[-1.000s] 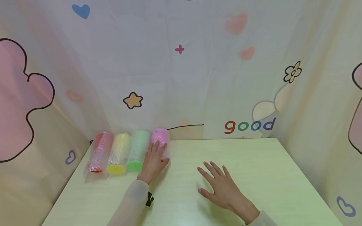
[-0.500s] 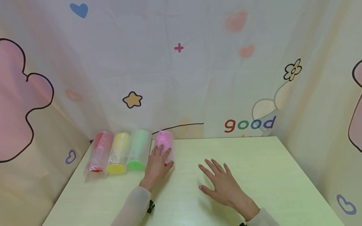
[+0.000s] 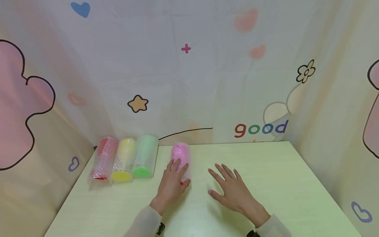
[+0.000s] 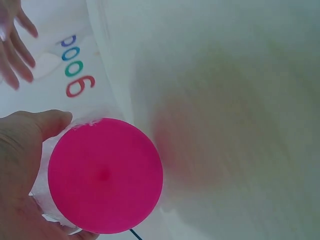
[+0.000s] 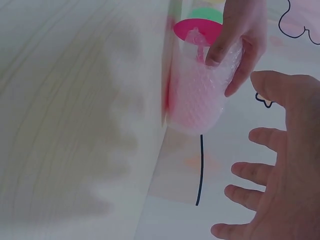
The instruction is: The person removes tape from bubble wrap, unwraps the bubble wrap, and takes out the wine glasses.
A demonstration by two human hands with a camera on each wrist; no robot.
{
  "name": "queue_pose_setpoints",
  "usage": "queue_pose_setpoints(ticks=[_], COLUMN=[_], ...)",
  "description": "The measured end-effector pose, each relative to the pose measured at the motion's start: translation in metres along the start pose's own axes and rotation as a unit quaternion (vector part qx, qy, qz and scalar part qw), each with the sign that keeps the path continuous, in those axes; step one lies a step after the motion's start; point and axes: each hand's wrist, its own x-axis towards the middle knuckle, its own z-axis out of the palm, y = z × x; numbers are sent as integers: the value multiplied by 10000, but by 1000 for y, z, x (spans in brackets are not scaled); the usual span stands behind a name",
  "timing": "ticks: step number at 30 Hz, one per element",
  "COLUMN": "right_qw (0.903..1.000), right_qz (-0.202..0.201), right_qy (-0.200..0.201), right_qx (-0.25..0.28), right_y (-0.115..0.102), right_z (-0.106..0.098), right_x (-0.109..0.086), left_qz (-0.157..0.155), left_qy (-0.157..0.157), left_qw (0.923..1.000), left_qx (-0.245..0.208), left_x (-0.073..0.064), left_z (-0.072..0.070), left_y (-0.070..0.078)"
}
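My left hand grips a pink cylinder wrapped in bubble wrap, thumb on one side and fingers over the other. Lying lengthwise, it points its flat deep-pink end towards me, as the left wrist view shows. Whether its underside touches the table is hard to tell. The right wrist view shows its bubble-wrapped far part and the left hand's thumb on the wrap. To the right, my right hand hovers over the table with fingers spread, holding nothing and apart from the cylinder.
Three similar wrapped cylinders lie side by side at the table's back left: red, yellow and green. Behind the pale table hangs a printed curtain, which also closes both sides.
Gripped by my left hand, the pink cylinder has moved right and towards me, away from the green one. My right hand has stayed nearly in place.
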Motion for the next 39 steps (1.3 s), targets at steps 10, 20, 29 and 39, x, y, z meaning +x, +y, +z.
queue_pose_setpoints(ticks=[10, 20, 29, 39], right_qw=[9986, 9867, 9489, 9352], right_qz=[82, 413, 826, 971], right_qy=[1, -92, -143, 18], right_qx=[529, 1568, 3044, 3405], right_y=[0, -3, -9, -11], right_z=[4, 11, 18, 26], right_x=[3, 11, 21, 22], left_qz=[340, 567, 793, 955], left_qy=[62, 171, 207, 468], left_qw=[9992, 9980, 9963, 9939], left_qx=[207, 239, 247, -287], left_x=[-15, -26, -35, -40], left_z=[1, -1, 0, -2], left_y=[23, 38, 49, 52])
